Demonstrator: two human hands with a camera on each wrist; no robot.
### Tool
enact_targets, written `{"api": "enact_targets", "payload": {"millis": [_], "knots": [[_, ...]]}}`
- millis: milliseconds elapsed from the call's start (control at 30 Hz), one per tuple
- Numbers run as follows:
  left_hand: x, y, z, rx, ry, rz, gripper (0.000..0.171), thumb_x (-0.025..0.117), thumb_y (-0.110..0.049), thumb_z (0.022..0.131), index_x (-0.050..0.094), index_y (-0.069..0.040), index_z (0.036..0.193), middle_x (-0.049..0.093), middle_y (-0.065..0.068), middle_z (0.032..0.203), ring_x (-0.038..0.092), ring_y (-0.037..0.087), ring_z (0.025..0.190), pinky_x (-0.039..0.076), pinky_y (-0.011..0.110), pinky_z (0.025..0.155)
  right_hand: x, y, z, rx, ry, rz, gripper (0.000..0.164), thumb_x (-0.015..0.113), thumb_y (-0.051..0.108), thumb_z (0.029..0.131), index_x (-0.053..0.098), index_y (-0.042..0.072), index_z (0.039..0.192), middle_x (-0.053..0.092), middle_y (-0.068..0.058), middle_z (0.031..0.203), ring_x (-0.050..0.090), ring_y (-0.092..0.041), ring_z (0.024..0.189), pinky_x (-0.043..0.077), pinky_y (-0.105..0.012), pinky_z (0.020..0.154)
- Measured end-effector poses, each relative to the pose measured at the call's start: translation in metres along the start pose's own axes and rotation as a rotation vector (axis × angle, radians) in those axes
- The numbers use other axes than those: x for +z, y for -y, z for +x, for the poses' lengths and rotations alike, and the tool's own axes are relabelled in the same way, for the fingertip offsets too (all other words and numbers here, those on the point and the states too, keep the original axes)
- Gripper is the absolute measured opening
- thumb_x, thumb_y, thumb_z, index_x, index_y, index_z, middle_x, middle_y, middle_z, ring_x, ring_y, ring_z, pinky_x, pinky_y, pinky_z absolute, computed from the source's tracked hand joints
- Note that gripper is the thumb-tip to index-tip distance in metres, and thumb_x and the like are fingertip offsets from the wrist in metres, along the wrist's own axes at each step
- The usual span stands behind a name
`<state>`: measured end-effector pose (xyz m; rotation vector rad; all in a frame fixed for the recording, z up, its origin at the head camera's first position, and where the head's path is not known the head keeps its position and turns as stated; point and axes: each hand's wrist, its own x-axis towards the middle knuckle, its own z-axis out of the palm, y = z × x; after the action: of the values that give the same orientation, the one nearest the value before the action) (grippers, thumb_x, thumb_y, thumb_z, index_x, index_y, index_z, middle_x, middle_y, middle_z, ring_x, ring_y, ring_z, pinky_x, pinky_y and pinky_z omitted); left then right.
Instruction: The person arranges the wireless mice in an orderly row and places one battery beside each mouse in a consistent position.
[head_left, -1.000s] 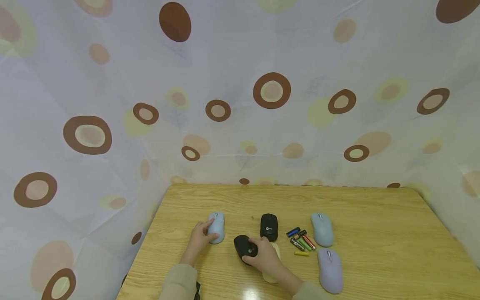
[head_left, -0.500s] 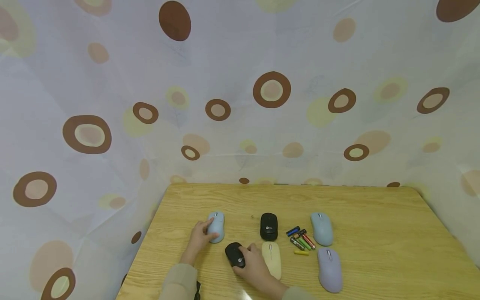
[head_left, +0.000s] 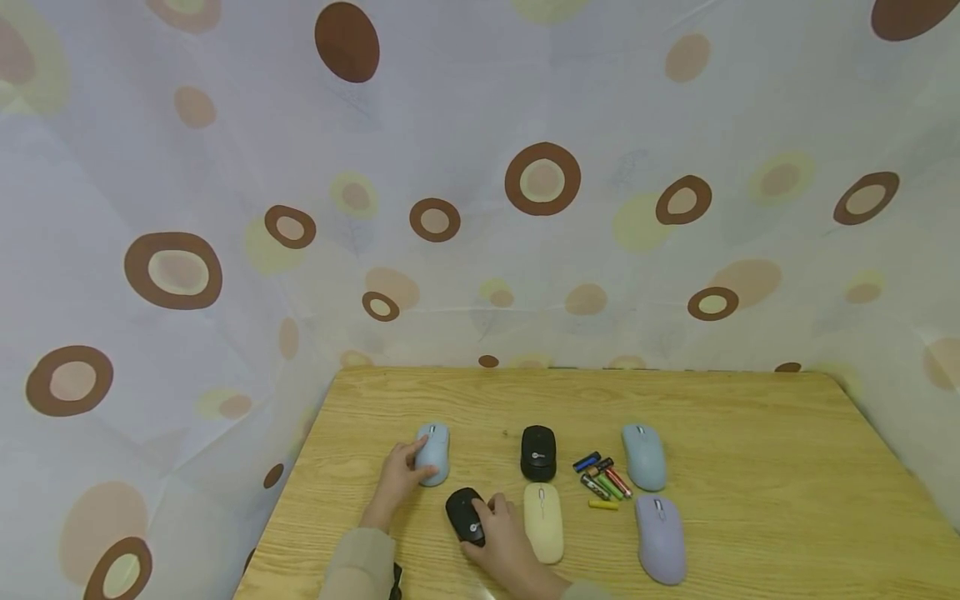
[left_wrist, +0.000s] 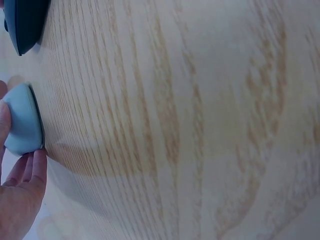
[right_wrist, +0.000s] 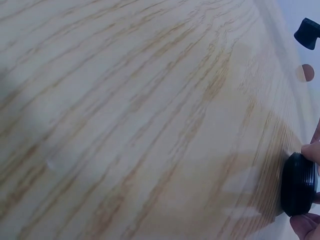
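My left hand (head_left: 399, 477) grips a light blue computer mouse (head_left: 435, 454) at the table's left side, thumb and fingers along its edges. In the left wrist view that blue mouse (left_wrist: 25, 120) rests on the wood between thumb and fingertips. My right hand (head_left: 501, 537) holds a black mouse (head_left: 461, 510) by its sides, to the front right of the blue one. The right wrist view shows this black mouse (right_wrist: 298, 185) low on the tabletop, pinched between thumb and fingers. Just right of the right hand lies a cream-yellow mouse (head_left: 543, 525).
A second black mouse (head_left: 538, 454) lies behind the yellow one. Several loose batteries (head_left: 603, 479) lie to its right, beside another blue mouse (head_left: 644, 457) and a purple mouse (head_left: 661, 540). A spotted cloth (head_left: 480, 267) hangs behind the wooden table (head_left: 772, 483).
My right hand has moved left and toward me with the black mouse, from beside the yellow mouse, which is now uncovered. The left hand stays on the blue mouse.
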<state>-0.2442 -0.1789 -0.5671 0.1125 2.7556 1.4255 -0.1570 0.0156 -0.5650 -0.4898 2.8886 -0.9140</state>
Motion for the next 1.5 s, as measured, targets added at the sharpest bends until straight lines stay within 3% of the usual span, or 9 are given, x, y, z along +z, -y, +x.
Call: {"api": "enact_targets", "payload": {"millis": [167,333,500,667,900,1167,1500], "knots": [[0.0,0.001,0.0,-0.01,-0.005,-0.004,0.06,0.07,-0.01,0.075,0.047,0.003,0.129,0.049,0.018,0.1,0.052,0.037,0.103,0.044,0.043,0.088,0.0,0.0,0.0,-0.016,0.0,-0.008,0.059,0.074,0.033,0.073,0.055,0.001,0.118,0.045,-0.01,0.097,0.048,-0.023,0.085,0.047,-0.034,0.066],[0.0,0.002,0.001,-0.031,-0.011,0.002,0.061,0.071,-0.012,0.074,0.048,0.001,0.129,0.049,0.016,0.101,0.051,0.03,0.099,0.043,0.044,0.089,-0.006,-0.001,0.0,-0.02,0.009,0.031,0.059,0.07,0.037,0.077,0.052,0.003,0.122,0.047,-0.013,0.105,0.052,-0.026,0.09,0.048,-0.037,0.07],[0.002,0.005,0.003,-0.021,-0.02,-0.012,0.061,0.072,-0.012,0.074,0.048,0.001,0.128,0.048,0.012,0.093,0.047,0.021,0.086,0.044,0.043,0.086,-0.022,-0.006,0.002,-0.038,-0.099,0.01,0.045,0.067,0.027,0.08,0.055,0.004,0.117,0.051,-0.015,0.107,0.054,-0.029,0.094,0.049,-0.04,0.073],[0.003,0.006,0.002,-0.015,-0.022,-0.03,0.061,0.072,-0.01,0.073,0.048,0.002,0.128,0.045,0.011,0.089,0.045,0.02,0.083,0.044,0.043,0.085,-0.04,-0.016,-0.004,0.029,-0.212,-0.091,0.044,0.072,0.016,0.073,0.056,0.005,0.112,0.05,-0.015,0.104,0.052,-0.031,0.09,0.046,-0.043,0.069],[0.004,0.004,0.0,-0.013,-0.027,-0.04,0.061,0.071,-0.009,0.074,0.047,0.003,0.128,0.046,0.013,0.093,0.049,0.026,0.091,0.043,0.045,0.088,-0.048,-0.036,-0.016,0.173,-0.195,-0.207,0.058,0.076,0.026,0.069,0.053,-0.001,0.116,0.047,-0.024,0.104,0.049,-0.041,0.09,0.045,-0.049,0.071],[0.005,0.001,-0.001,0.004,-0.037,-0.01,0.059,0.07,-0.01,0.076,0.047,0.003,0.129,0.046,0.013,0.093,0.048,0.024,0.089,0.043,0.044,0.086,-0.045,-0.049,-0.023,0.274,-0.137,-0.069,0.071,0.078,0.03,0.067,0.049,-0.009,0.118,0.045,-0.028,0.101,0.046,-0.044,0.094,0.045,-0.052,0.076],[0.01,-0.004,-0.004,-0.025,-0.035,0.031,0.058,0.065,-0.009,0.082,0.04,0.002,0.134,0.046,0.028,0.111,0.047,0.042,0.106,0.04,0.05,0.091,-0.035,-0.055,-0.023,0.306,-0.152,0.017,0.079,0.078,0.03,0.065,0.043,-0.013,0.121,0.044,-0.026,0.096,0.049,-0.039,0.087,0.045,-0.05,0.072]]}}
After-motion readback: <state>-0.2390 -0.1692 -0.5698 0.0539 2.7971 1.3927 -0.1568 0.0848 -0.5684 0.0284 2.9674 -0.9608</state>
